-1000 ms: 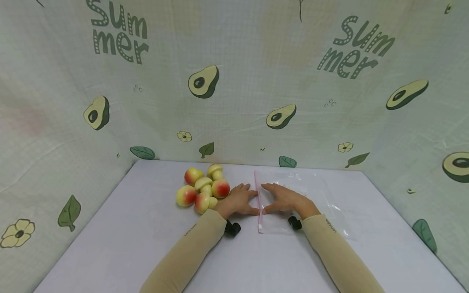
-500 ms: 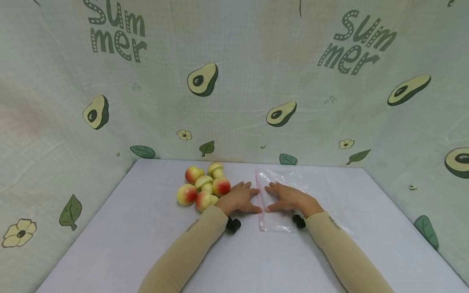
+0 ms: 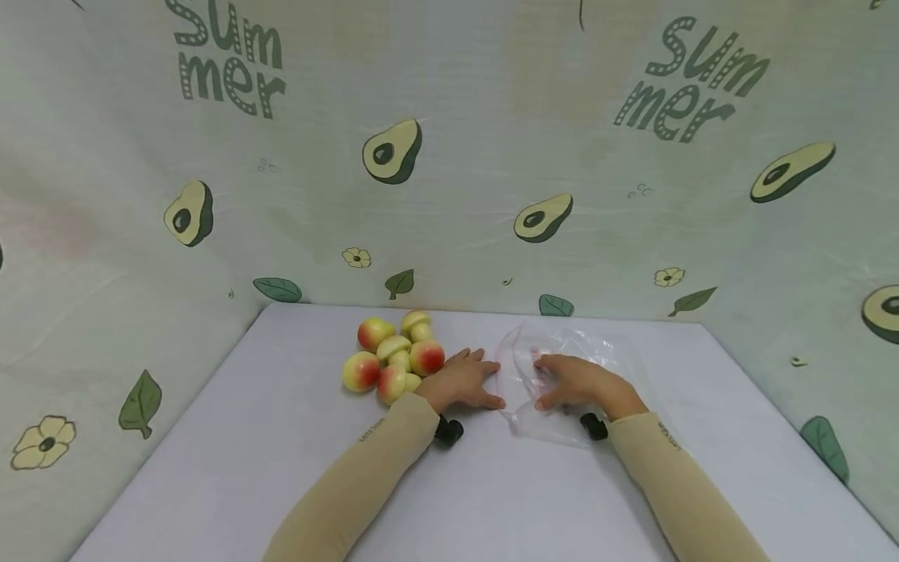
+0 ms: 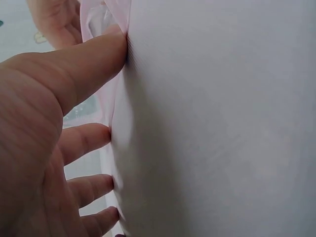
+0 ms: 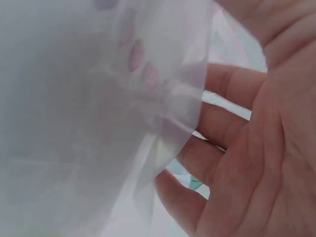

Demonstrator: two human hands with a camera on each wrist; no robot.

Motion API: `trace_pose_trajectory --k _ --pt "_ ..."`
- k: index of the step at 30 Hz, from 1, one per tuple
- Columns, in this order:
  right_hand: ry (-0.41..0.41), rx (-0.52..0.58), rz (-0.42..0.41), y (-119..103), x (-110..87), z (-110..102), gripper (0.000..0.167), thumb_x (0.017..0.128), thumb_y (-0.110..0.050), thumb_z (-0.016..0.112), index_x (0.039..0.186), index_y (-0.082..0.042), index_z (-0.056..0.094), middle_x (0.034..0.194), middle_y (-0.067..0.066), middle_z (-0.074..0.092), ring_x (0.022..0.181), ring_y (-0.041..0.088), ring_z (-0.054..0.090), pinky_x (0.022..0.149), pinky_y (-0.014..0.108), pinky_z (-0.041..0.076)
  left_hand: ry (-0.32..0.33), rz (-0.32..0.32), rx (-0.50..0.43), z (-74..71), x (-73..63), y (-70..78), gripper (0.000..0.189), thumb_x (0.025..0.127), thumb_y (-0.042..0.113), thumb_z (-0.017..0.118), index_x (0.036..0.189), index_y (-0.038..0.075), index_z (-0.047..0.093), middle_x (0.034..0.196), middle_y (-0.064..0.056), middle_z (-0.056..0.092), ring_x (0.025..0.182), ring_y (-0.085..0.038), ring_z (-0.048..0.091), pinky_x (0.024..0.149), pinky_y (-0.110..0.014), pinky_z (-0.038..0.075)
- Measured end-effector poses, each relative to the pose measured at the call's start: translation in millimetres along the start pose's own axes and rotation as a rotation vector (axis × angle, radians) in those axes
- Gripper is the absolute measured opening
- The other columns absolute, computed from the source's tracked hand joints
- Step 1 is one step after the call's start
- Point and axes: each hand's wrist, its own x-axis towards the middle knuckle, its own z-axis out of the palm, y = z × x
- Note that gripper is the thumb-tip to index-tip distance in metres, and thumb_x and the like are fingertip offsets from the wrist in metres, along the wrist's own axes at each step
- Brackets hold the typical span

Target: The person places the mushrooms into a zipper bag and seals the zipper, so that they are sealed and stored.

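A clear zip bag [image 3: 523,425] with a pink zip edge lies on the white table. Its mouth faces left and gapes, the upper layer drawn back in folds. My left hand [image 3: 460,384] lies at the mouth's left edge; in the left wrist view its thumb and spread fingertips press the pinkish bag edge [image 4: 116,96] against the table. Farther right, my right hand [image 3: 586,382] has thumb and fingers apart on the folded upper layer. Up close in the right wrist view, slightly bent fingers meet the film [image 5: 168,94]; the thumb tip is hidden there.
Left of my left hand sits a cluster of several yellow-red peach-like fruits [image 3: 361,371] and pale yellow mushrooms [image 3: 394,349]. A patterned cloth [image 3: 449,172] hangs behind and beside the table [image 3: 281,437]. Black wrist cameras [image 3: 449,432] sit under both wrists.
My right hand has moved right, dragging the bag's upper layer back, so the pink-edged mouth has parted from a straight line into a wide gap. My left hand has stayed almost in place.
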Motion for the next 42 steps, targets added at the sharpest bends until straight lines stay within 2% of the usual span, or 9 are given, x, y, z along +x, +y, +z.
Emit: trace_pose_trajectory --k 6,12,17,22,27,31,35,38,42 --pt "-0.002 -0.076 -0.021 -14.5 0.5 -4.7 0.102 0.068 -0.033 0.086 0.151 -0.025 0.028 0.131 0.014 0.053 0.114 0.029 0.051 0.098 0.053 0.04 -0.01 0.01 0.006 -1.4 -2.3 -1.1 0.08 0.077 0.065 0.065 0.145 0.029 0.042 0.155 -0.007 0.027 0.142 -0.033 0.02 0.112 -0.051 0.021" --pt "0.0 -0.158 -0.042 -16.5 3.6 -7.4 0.103 0.066 -0.031 0.087 0.15 -0.034 0.028 0.111 0.005 0.055 0.092 0.019 0.052 0.085 0.043 0.047 -0.017 0.017 0.004 -4.2 -2.9 1.8 0.079 0.078 0.064 0.064 0.145 0.028 0.041 0.155 -0.008 0.026 0.143 -0.033 0.018 0.112 -0.053 0.021" --pt "-0.03 -0.07 -0.046 -12.7 5.2 -6.9 0.101 0.068 -0.026 0.087 0.15 -0.033 0.029 0.107 0.008 0.049 0.08 0.018 0.053 0.07 0.036 0.048 -0.009 0.016 0.019 -4.8 -2.8 2.0 0.079 0.079 0.064 0.064 0.145 0.028 0.041 0.155 -0.008 0.026 0.143 -0.033 0.019 0.112 -0.051 0.022" --pt "-0.054 0.022 -0.008 -6.8 6.6 -3.7 0.101 0.068 -0.029 0.087 0.15 -0.033 0.028 0.11 0.006 0.05 0.087 0.019 0.052 0.073 0.037 0.05 -0.01 0.024 0.016 -3.0 -3.4 3.2 0.079 0.078 0.064 0.064 0.145 0.028 0.042 0.155 -0.007 0.027 0.142 -0.033 0.02 0.112 -0.051 0.023" --pt "-0.042 0.004 -0.047 -4.3 8.0 -2.6 0.096 0.073 -0.027 0.084 0.15 -0.033 0.028 0.102 0.002 0.054 0.09 0.019 0.049 0.077 0.037 0.047 0.0 0.024 0.029 -1.4 -2.5 2.4 0.078 0.079 0.063 0.064 0.145 0.029 0.041 0.155 -0.007 0.027 0.142 -0.033 0.02 0.112 -0.051 0.023" --pt "-0.047 0.005 -0.071 -3.3 7.3 -0.1 0.087 0.08 -0.02 0.077 0.151 -0.033 0.028 0.093 0.001 0.053 0.082 0.017 0.051 0.066 0.033 0.048 0.002 0.025 0.032 0.3 -2.1 1.3 0.079 0.079 0.064 0.064 0.146 0.029 0.041 0.155 -0.007 0.027 0.142 -0.033 0.02 0.112 -0.051 0.022" --pt "-0.06 0.073 -0.062 -4.3 5.9 2.9 0.082 0.084 -0.01 0.071 0.15 -0.033 0.028 0.086 0.003 0.052 0.071 0.017 0.053 0.056 0.032 0.05 -0.002 0.025 0.027 0.5 -2.9 1.3 0.078 0.079 0.063 0.064 0.146 0.028 0.041 0.155 -0.008 0.027 0.142 -0.033 0.019 0.112 -0.05 0.022" --pt "-0.064 0.092 -0.072 -7.9 4.0 3.3 0.079 0.086 -0.003 0.065 0.15 -0.032 0.029 0.083 0.005 0.051 0.063 0.018 0.055 0.053 0.033 0.05 -0.004 0.017 0.019 -0.2 -3.3 1.5 0.079 0.079 0.063 0.064 0.146 0.028 0.041 0.155 -0.008 0.027 0.143 -0.032 0.019 0.112 -0.051 0.021" --pt "-0.061 0.045 -0.114 -12.0 3.9 2.0 0.077 0.086 0.002 0.061 0.149 -0.031 0.032 0.081 0.005 0.05 0.057 0.016 0.054 0.054 0.032 0.049 -0.002 0.019 0.025 -0.8 -2.8 0.8 0.078 0.08 0.064 0.063 0.146 0.029 0.04 0.155 -0.007 0.027 0.143 -0.032 0.019 0.112 -0.05 0.022"
